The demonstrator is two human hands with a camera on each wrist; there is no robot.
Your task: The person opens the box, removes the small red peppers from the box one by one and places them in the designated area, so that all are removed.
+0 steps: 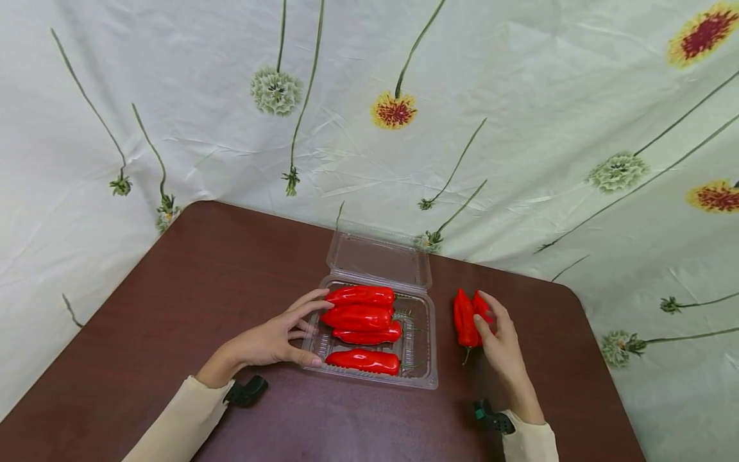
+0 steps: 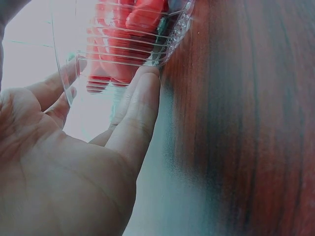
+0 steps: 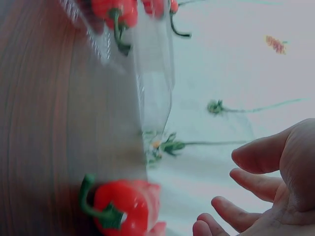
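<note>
A clear plastic clamshell box [image 1: 424,340] lies with its lid flipped back, holding several red peppers [image 1: 362,361] in its tray. At its left end is my left hand [image 1: 265,340], fingers fairly straight and spread, with the thumb near the front corner. In the left wrist view a straight finger [image 2: 140,105] touches the box's ribbed side. To the right of the box, two more red peppers [image 1: 464,316] lie side by side. My right hand [image 1: 502,343] hovers over the right-hand one, partly hiding it. The right wrist view shows its loosely bent fingers [image 3: 258,184] apart, holding nothing.
The transparent lid [image 1: 378,256] extends toward the back edge of the dark reddish-brown table [image 1: 231,256]. Behind the table hangs a pale cloth [image 1: 519,96] printed with flowers. Green stems [image 3: 123,37] of the boxed peppers point right.
</note>
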